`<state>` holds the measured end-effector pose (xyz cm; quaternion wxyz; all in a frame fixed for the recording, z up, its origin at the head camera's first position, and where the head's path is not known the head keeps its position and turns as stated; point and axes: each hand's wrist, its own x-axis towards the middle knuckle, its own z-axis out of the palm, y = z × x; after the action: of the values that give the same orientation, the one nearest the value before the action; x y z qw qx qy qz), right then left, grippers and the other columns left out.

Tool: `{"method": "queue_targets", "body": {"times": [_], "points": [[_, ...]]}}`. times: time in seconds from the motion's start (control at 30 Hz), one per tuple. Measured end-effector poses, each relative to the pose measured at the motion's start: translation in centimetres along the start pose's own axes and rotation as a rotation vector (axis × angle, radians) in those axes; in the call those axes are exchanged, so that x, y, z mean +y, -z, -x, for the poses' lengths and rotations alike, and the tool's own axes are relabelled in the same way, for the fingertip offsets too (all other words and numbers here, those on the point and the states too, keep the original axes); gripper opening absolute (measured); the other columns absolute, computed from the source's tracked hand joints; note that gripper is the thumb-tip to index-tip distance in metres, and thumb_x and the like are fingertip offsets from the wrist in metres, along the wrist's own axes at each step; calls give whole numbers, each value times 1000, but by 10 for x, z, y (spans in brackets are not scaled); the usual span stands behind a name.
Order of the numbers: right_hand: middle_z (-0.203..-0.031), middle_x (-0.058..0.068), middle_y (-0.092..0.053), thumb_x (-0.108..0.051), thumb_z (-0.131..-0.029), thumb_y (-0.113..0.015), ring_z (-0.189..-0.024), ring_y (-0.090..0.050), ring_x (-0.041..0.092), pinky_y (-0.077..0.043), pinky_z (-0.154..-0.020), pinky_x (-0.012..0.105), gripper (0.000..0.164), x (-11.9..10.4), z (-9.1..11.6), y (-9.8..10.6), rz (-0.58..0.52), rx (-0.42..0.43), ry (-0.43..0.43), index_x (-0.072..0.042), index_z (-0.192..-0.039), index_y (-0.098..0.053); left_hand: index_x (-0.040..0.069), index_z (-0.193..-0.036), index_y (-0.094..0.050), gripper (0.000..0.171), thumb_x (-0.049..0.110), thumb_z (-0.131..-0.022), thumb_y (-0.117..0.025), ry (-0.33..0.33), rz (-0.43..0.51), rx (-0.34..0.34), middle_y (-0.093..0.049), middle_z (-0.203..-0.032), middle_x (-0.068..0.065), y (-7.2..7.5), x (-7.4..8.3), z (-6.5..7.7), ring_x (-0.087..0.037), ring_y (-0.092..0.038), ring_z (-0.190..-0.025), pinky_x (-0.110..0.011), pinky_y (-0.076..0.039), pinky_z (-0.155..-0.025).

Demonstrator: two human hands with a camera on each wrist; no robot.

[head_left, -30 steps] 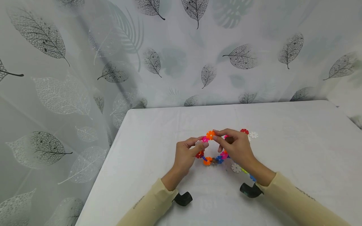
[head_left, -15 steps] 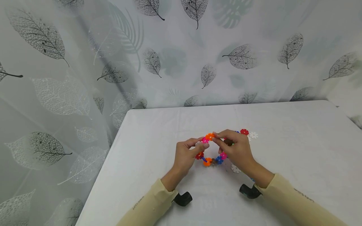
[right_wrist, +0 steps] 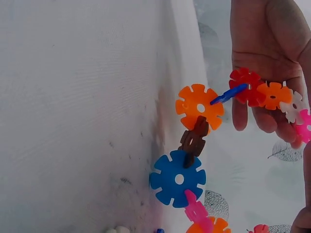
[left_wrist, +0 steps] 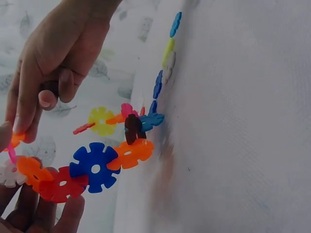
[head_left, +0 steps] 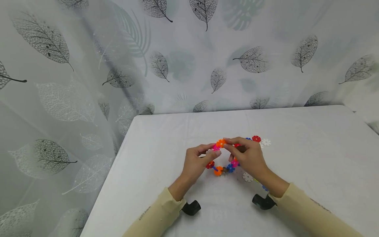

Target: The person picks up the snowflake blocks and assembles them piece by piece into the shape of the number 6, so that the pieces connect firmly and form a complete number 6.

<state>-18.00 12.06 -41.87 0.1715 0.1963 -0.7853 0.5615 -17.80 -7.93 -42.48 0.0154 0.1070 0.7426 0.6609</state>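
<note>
A chain of coloured flower-shaped plastic discs hangs in a loop between the two hands, above the table. My left hand [head_left: 195, 161] pinches it at a pink disc [head_left: 216, 147], with a white disc [left_wrist: 8, 174] beside that. My right hand [head_left: 251, 156] pinches the rim of an orange disc [head_left: 220, 143] joined to the pink one. In the left wrist view, something dark [left_wrist: 50, 87] shows inside the right hand's curled fingers. Lower in the loop come a red disc [right_wrist: 243, 80], an orange disc [right_wrist: 187, 104], a brown disc [right_wrist: 191, 141] and a blue disc [right_wrist: 165, 180].
On the white-covered table [head_left: 157, 144], loose discs lie around the right hand: a red disc [head_left: 256, 138] and white disc [head_left: 266, 142] behind, another white disc [head_left: 247, 177] and a blue disc [head_left: 265, 188] nearer. A leaf-patterned curtain [head_left: 183, 82] hangs behind.
The orange disc between the hands tilted flatter, then turned back to face the head camera more. Both hands keep their grips and have barely shifted.
</note>
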Motion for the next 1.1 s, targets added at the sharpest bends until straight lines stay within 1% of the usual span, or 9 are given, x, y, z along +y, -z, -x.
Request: {"method": "queue_targets", "body": {"times": [0.03,0.2,0.27,0.43,0.53,0.63,0.77,0.9,1.1], "points": [[-108,12,-75,5,-88,-74,-53,-65,15,-53,-49,27,26,-1,0,1,-7,-2,-15,-1,-113,-75,19,-120,-77,33,32,-89,-80,-13,-9,-9,-71,-108,4,0,1,0,-21,-65,-89,-35,-60,-67],[-102,10,-75,0,-91,-74,-55,-66,17,-52,-48,28,29,2,1,2,-41,-21,-55,-4,-119,-74,20,-125,-74,39,35,-90,-79,-92,-110,-19,-71,-116,11,0,4,2,-15,-63,-102,-36,-55,-84],[-100,10,-75,0,-91,-74,-55,-66,18,-52,-47,29,29,5,2,2,-47,-25,-57,-5,-120,-74,20,-128,-73,41,35,-90,-78,-107,-125,-14,-71,-118,12,-1,5,4,-14,-62,-103,-36,-55,-83],[-103,12,-75,0,-93,-71,-55,-66,17,-52,-47,31,28,5,3,3,-40,-30,-46,-4,-121,-73,24,-132,-70,42,32,-92,-78,-114,-91,11,-70,-121,10,-3,6,4,-19,-64,-89,-38,-61,-61],[-102,8,-75,-7,-95,-71,-55,-66,15,-53,-47,32,27,3,2,5,-30,-28,-44,-8,-122,-74,24,-132,-70,41,29,-93,-77,-137,-86,36,-70,-122,9,-4,5,2,-22,-64,-84,-34,-60,-61],[-102,4,-75,-11,-95,-72,-56,-66,17,-53,-47,32,27,4,3,8,-26,-16,-54,-12,-122,-74,20,-132,-70,40,24,-92,-77,-163,-64,65,-73,-113,2,-4,4,0,-26,-63,-83,-30,-60,-66],[-100,10,-75,-4,-96,-70,-55,-65,25,-52,-48,30,25,-6,4,14,-11,14,-61,-6,-120,-73,18,-131,-71,39,23,-93,-76,-169,-56,97,-74,-101,-1,-2,1,-2,-23,-62,-86,-26,-58,-70],[-93,19,-72,1,-97,-65,-52,-60,28,-51,-48,27,22,-18,4,21,9,59,-52,2,-119,-70,22,-131,-71,37,26,-94,-75,-156,-63,118,-74,-109,4,1,-2,-3,-17,-61,-88,-25,-56,-66],[-86,16,-61,-3,-100,-63,-52,-57,20,-45,-46,23,26,7,6,29,20,155,-76,-2,-126,-67,22,-130,-71,37,24,-93,-76,-120,-60,149,-71,-122,8,4,-6,-4,-14,-63,-101,-23,-54,-71]]}}
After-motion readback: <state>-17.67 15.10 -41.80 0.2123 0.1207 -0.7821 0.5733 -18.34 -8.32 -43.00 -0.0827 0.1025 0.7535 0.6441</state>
